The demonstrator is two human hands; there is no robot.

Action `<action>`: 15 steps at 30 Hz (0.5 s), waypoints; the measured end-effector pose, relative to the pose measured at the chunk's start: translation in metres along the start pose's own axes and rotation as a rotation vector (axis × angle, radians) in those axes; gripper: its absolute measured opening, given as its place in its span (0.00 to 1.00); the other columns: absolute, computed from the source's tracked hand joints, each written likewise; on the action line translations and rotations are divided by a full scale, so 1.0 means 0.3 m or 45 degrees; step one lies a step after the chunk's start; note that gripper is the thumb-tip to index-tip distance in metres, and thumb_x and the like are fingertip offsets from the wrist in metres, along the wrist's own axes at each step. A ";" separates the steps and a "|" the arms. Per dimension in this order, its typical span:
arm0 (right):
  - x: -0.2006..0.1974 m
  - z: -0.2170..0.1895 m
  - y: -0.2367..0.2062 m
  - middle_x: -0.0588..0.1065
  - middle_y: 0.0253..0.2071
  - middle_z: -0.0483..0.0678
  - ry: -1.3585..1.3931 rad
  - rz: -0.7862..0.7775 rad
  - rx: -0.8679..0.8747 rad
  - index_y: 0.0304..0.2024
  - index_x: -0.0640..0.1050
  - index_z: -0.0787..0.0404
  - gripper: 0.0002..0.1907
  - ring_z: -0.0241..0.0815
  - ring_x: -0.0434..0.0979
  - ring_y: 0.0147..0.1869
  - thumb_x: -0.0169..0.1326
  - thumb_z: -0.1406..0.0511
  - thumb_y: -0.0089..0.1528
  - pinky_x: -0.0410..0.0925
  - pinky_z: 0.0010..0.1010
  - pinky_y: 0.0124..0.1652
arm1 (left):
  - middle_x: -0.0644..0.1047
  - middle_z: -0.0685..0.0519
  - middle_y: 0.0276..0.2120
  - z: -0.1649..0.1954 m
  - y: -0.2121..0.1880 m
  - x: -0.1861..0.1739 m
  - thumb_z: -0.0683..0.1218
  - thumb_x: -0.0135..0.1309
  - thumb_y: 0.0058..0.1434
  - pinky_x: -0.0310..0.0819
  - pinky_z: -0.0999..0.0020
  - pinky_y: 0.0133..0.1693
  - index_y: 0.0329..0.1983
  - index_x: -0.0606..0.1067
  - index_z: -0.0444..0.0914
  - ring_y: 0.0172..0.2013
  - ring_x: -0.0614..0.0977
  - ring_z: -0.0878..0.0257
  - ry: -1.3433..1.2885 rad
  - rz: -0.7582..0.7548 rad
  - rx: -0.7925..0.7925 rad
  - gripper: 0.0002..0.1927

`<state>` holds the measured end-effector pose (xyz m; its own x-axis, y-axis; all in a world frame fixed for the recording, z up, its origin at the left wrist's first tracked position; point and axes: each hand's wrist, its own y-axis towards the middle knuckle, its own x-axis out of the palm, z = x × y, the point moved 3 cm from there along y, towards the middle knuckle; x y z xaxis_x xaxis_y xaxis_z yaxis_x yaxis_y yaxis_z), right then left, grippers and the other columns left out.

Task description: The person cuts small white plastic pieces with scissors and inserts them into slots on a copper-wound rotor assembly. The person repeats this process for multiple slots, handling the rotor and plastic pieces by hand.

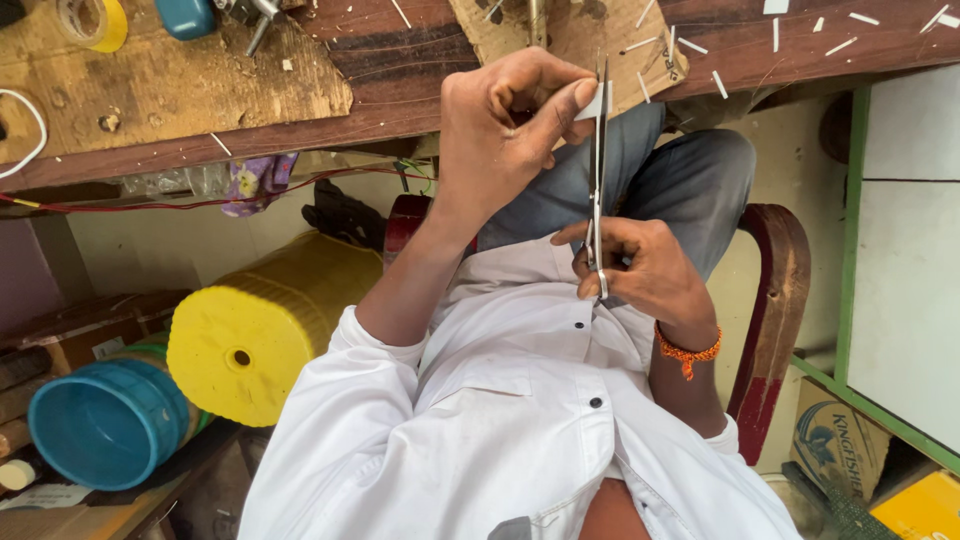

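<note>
My left hand (pixel 505 125) is raised in front of the table edge and pinches a small white strip (pixel 592 102) between thumb and forefinger. My right hand (pixel 645 272), with an orange thread band on its wrist, grips the handles of a pair of metal scissors (pixel 599 190). The scissor blades point up, away from my body, and their upper part meets the white strip. Both hands hover above my lap, over my white shirt and blue-grey trousers.
A worn wooden table (pixel 380 60) holds cardboard (pixel 590 35), scattered white cut bits (pixel 840 45), a yellow tape roll (pixel 95 22) and a blue object (pixel 188 15). Below left lie a yellow drum (pixel 250 340) and a blue tub (pixel 105 425). A red chair arm (pixel 775 300) is at my right.
</note>
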<state>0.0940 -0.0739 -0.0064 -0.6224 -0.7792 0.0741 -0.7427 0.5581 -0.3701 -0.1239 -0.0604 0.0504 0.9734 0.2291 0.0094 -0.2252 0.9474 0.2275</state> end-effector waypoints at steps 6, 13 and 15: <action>-0.052 0.010 -0.004 0.76 0.26 0.42 -0.091 0.052 0.029 0.47 0.81 0.68 0.24 0.25 0.70 0.27 0.71 0.67 0.49 0.62 0.19 0.26 | 0.83 0.53 0.29 -0.015 0.025 0.043 0.41 0.57 0.71 0.78 0.79 0.27 0.43 0.80 0.32 0.33 0.88 0.70 0.034 -0.031 0.032 0.05; -0.102 0.011 0.021 0.80 0.26 0.44 -0.167 0.099 -0.012 0.41 0.82 0.68 0.17 0.27 0.76 0.28 0.70 0.67 0.52 0.67 0.19 0.27 | 0.83 0.54 0.29 -0.021 0.093 0.065 0.41 0.58 0.71 0.80 0.79 0.27 0.42 0.80 0.32 0.33 0.89 0.70 0.091 -0.053 0.047 0.05; -0.117 0.018 0.015 0.80 0.27 0.45 -0.121 0.098 -0.034 0.40 0.81 0.68 0.15 0.27 0.77 0.29 0.69 0.67 0.54 0.68 0.19 0.28 | 0.83 0.54 0.28 -0.026 0.104 0.073 0.41 0.58 0.71 0.79 0.79 0.27 0.42 0.80 0.32 0.33 0.88 0.70 0.042 -0.070 -0.005 0.06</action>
<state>0.1137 -0.0457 -0.0157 -0.6526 -0.7566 -0.0419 -0.7007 0.6236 -0.3466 -0.1098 -0.0240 0.0502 0.9822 0.1843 -0.0353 -0.1721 0.9596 0.2228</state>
